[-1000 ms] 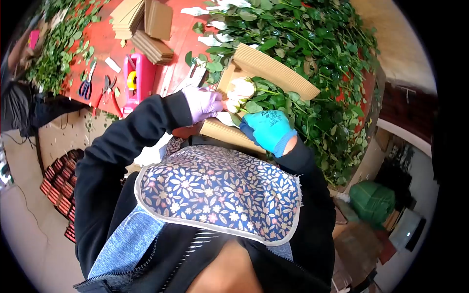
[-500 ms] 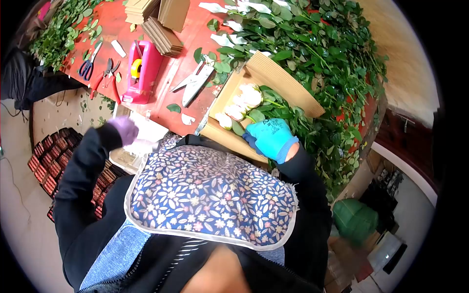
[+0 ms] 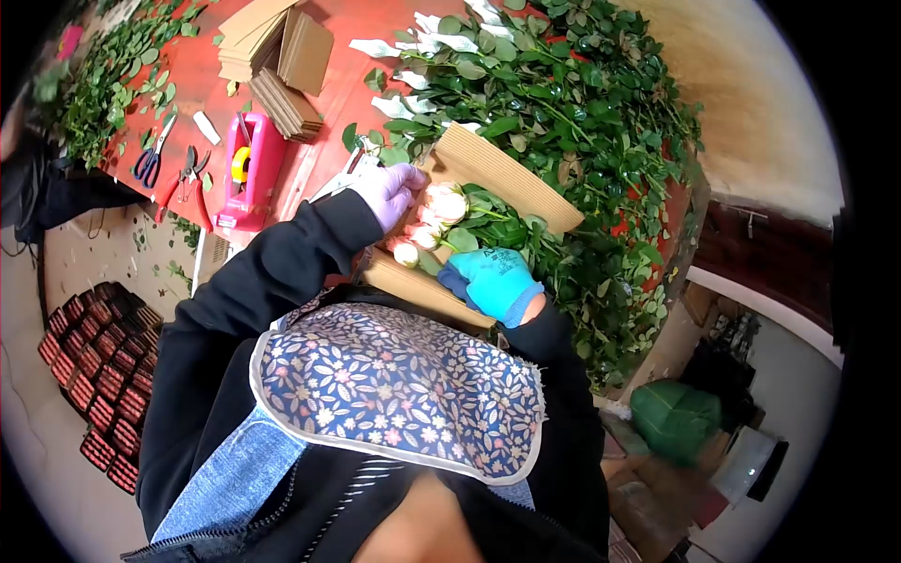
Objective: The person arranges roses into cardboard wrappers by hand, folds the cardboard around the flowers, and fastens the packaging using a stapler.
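A sheet of corrugated cardboard lies bent around several pale pink roses, whose leafy stems run to the right. My left hand, in a purple glove, is at the cardboard's upper left edge beside the blooms. Its fingers are curled together, and what they pinch is hidden. In a blue glove, my right hand is closed around the rose stems just below the blooms, over the near cardboard flap. White-handled scissors lie partly behind my left hand.
Many leafy rose stems with white-wrapped heads cover the table's right side. Cardboard pieces lie at the back. A pink tape dispenser, red pruners and dark-handled scissors sit to the left.
My left hand has moved right and up from the table's near left side to the cardboard beside the roses. My right hand keeps its hold; the whole view has shifted slightly.
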The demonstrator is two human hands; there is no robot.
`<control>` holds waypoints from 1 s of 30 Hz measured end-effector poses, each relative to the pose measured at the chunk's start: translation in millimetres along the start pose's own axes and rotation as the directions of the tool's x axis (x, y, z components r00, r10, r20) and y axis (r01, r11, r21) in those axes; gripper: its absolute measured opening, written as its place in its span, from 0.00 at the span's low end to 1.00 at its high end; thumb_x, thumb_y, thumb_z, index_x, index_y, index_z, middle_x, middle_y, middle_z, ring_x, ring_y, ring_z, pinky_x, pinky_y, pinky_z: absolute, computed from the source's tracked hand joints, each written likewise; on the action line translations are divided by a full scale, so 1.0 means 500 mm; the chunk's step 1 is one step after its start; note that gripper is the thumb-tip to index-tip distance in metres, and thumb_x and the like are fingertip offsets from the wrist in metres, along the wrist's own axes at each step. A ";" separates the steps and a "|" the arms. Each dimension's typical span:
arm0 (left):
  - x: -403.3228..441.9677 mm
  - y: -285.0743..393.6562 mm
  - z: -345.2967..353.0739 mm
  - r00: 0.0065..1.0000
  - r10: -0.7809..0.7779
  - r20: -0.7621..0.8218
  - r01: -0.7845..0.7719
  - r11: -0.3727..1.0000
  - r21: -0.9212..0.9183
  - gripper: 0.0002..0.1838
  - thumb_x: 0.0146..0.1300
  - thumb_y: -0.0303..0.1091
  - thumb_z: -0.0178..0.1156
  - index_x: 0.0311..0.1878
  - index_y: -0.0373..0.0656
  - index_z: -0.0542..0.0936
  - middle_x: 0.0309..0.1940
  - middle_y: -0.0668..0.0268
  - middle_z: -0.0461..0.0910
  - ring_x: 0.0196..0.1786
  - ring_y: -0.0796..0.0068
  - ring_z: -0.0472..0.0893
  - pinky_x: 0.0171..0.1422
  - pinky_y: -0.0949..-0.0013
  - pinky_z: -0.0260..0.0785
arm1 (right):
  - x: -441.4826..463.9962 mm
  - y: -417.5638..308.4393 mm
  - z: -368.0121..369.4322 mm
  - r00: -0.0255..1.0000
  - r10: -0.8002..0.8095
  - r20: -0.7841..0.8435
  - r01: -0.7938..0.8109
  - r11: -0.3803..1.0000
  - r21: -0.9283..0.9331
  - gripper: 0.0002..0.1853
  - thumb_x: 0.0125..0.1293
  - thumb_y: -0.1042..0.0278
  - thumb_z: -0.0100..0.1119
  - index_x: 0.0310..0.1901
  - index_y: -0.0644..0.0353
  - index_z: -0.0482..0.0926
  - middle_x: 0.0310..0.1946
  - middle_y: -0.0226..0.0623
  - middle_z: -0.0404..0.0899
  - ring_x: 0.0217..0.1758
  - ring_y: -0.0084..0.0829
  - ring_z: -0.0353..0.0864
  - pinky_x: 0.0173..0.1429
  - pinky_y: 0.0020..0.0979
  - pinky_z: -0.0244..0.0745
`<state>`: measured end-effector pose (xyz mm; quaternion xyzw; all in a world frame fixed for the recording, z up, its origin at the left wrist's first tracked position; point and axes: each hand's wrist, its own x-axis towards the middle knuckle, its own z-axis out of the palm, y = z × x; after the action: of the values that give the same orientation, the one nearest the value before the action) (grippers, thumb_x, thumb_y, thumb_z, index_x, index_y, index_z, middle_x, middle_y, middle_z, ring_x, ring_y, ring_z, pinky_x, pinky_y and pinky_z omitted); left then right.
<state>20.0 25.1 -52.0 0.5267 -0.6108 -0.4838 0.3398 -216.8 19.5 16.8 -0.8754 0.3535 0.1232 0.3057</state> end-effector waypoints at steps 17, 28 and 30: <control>-0.068 0.046 -0.016 0.991 0.045 0.124 -0.063 0.988 0.141 0.12 0.55 0.19 0.61 0.43 0.38 0.77 0.33 0.62 0.78 0.36 0.69 0.80 0.39 0.68 0.74 | -0.009 0.025 -0.009 0.993 -0.117 -0.022 0.119 0.987 0.106 0.12 0.64 0.56 0.57 0.32 0.55 0.82 0.28 0.41 0.82 0.32 0.45 0.82 0.39 0.44 0.76; -0.024 0.081 -0.041 0.724 0.449 0.523 -0.666 0.651 0.364 0.16 0.51 0.26 0.63 0.44 0.51 0.85 0.35 0.70 0.82 0.35 0.64 0.83 0.38 0.63 0.76 | 0.023 -0.013 0.005 0.989 -0.023 -0.149 -0.009 0.978 -0.209 0.12 0.66 0.57 0.55 0.27 0.54 0.75 0.19 0.41 0.76 0.23 0.45 0.78 0.29 0.45 0.71; -0.028 0.076 -0.030 0.754 0.360 0.550 -0.611 0.692 0.384 0.11 0.57 0.33 0.61 0.43 0.57 0.85 0.39 0.74 0.82 0.36 0.65 0.83 0.43 0.64 0.74 | 0.025 -0.013 0.031 0.963 -0.107 -0.248 0.068 0.985 -0.161 0.10 0.63 0.60 0.56 0.27 0.53 0.76 0.18 0.40 0.76 0.20 0.46 0.78 0.28 0.46 0.71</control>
<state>25.1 34.3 -10.0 0.2928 -0.9006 -0.2836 0.1507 -203.1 26.0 2.2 -0.9195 0.3404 0.0220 0.1955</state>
